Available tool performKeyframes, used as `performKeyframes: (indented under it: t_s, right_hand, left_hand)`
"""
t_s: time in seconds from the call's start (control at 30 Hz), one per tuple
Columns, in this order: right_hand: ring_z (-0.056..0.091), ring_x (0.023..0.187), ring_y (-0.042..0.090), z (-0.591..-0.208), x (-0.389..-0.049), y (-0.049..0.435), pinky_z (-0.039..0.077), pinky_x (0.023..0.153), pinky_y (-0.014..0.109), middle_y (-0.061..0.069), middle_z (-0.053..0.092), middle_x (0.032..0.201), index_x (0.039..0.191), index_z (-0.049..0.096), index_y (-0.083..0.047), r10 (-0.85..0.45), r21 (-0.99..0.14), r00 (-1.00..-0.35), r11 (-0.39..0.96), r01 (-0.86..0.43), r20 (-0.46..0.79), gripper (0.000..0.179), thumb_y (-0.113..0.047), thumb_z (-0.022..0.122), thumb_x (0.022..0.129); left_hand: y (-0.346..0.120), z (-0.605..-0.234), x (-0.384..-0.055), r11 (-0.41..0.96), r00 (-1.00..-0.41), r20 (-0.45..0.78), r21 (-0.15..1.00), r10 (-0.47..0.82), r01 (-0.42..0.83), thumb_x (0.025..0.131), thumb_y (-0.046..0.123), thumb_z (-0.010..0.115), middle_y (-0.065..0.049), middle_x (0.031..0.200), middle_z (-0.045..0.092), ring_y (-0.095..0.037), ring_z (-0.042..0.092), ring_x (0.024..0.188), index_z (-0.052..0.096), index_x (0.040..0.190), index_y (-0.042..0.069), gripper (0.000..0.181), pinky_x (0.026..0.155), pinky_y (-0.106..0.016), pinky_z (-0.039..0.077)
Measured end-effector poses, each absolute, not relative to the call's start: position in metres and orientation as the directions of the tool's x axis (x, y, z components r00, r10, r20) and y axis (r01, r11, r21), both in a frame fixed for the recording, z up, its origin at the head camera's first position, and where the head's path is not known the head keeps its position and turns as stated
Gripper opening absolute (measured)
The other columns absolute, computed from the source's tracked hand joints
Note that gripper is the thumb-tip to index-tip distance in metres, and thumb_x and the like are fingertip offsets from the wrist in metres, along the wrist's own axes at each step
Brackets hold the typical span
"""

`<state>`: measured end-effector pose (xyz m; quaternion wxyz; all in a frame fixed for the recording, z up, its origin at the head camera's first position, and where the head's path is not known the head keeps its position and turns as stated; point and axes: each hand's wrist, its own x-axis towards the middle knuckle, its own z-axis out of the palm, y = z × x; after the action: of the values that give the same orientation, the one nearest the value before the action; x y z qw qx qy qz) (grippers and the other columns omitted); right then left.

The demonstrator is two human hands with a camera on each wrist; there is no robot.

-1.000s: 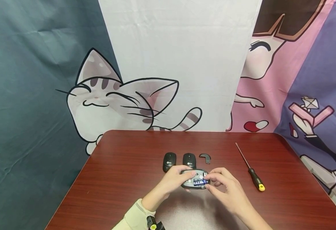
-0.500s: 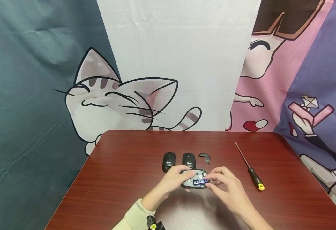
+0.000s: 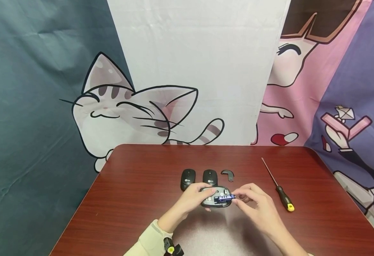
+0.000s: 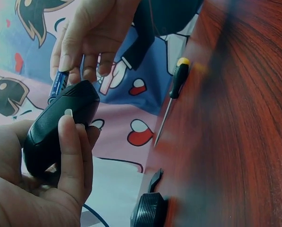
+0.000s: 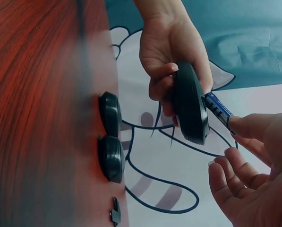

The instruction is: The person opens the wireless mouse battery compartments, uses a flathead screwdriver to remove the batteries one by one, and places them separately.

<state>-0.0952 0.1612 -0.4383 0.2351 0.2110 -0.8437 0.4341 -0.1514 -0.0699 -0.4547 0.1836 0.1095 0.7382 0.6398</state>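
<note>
Upside down above the table, a black computer mouse (image 3: 207,203) shows its grey underside in the head view. My left hand (image 3: 191,200) grips it, thumb across the underside and fingers beneath. My right hand (image 3: 258,203) pinches the end of a blue battery (image 3: 224,198) between thumb and index finger. In the right wrist view the battery (image 5: 218,109) slants out of the mouse (image 5: 190,104), its far end still at the opening. The left wrist view has the battery (image 4: 58,87) projecting past the rounded black mouse body (image 4: 60,125).
Two more black mice (image 3: 188,179) (image 3: 210,177) lie behind the hands. Beside them is a curved black battery cover (image 3: 228,174). A screwdriver (image 3: 282,193) with a black and yellow handle lies on the right of the brown table (image 3: 135,185). A printed cloth (image 3: 206,71) hangs behind.
The battery, earlier lying in the mouse's compartment, now has its right end lifted out and slants upward. My right hand has moved slightly up and right; the left keeps its grip on the mouse.
</note>
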Motion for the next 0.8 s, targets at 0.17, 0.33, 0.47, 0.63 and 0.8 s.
performKeyframes:
  t_s: [0.17, 0.33, 0.47, 0.63, 0.8]
  right_hand:
    - [0.063, 0.077, 0.002, -0.436, -0.098, 0.165, 0.056, 0.067, 0.013, -0.011, 0.066, 0.093, 0.097, 0.075, -0.025, -0.110, -0.659, -0.841, 0.570, -0.490, 0.530, 0.030, -0.004, 0.086, 0.078]
    - [0.061, 0.078, 0.003, -0.437, -0.103, 0.169, 0.056, 0.067, 0.013, -0.012, 0.065, 0.090, 0.098, 0.075, -0.026, -0.061, -0.699, -0.878, 0.580, -0.418, 0.474, 0.028, -0.006, 0.085, 0.081]
    - [0.062, 0.079, 0.003, -0.441, -0.109, 0.175, 0.057, 0.068, 0.015, -0.010, 0.065, 0.088, 0.100, 0.075, -0.024, -0.036, -0.722, -0.894, 0.576, -0.384, 0.447, 0.024, -0.008, 0.083, 0.084]
    - [0.062, 0.077, 0.004, -0.448, -0.117, 0.184, 0.055, 0.067, 0.014, -0.008, 0.064, 0.086, 0.102, 0.075, -0.023, 0.001, -0.747, -0.916, 0.578, -0.328, 0.402, 0.019, -0.014, 0.081, 0.087]
    - [0.061, 0.076, 0.005, -0.456, -0.126, 0.193, 0.052, 0.066, 0.013, -0.004, 0.063, 0.084, 0.103, 0.075, -0.019, 0.030, -0.767, -0.923, 0.567, -0.300, 0.384, 0.016, -0.015, 0.080, 0.088]
  left_hand:
    - [-0.067, -0.460, -0.154, 0.150, -0.908, -0.138, 0.985, 0.396, -0.084, 0.097, 0.035, 0.068, -0.007, 0.081, 0.073, -0.016, 0.067, 0.058, 0.072, 0.116, 0.004, 0.037, 0.069, -0.048, 0.064]
    - [-0.060, -0.467, -0.157, 0.124, -0.900, -0.135, 0.988, 0.414, -0.092, 0.098, 0.033, 0.067, -0.008, 0.085, 0.072, -0.016, 0.067, 0.063, 0.068, 0.118, 0.002, 0.037, 0.067, -0.050, 0.064]
    - [-0.053, -0.472, -0.158, 0.101, -0.896, -0.135, 0.990, 0.422, -0.101, 0.099, 0.029, 0.067, -0.009, 0.088, 0.068, -0.016, 0.066, 0.067, 0.061, 0.116, -0.002, 0.036, 0.059, -0.039, 0.065]
    - [-0.046, -0.475, -0.158, 0.103, -0.895, -0.156, 0.987, 0.417, -0.125, 0.096, 0.023, 0.069, -0.011, 0.088, 0.065, -0.016, 0.066, 0.067, 0.052, 0.110, -0.001, 0.033, 0.056, -0.033, 0.064]
    - [-0.039, -0.480, -0.160, 0.096, -0.893, -0.180, 0.983, 0.413, -0.154, 0.091, 0.014, 0.070, -0.014, 0.090, 0.065, -0.018, 0.067, 0.068, 0.051, 0.110, 0.000, 0.030, 0.057, -0.032, 0.064]
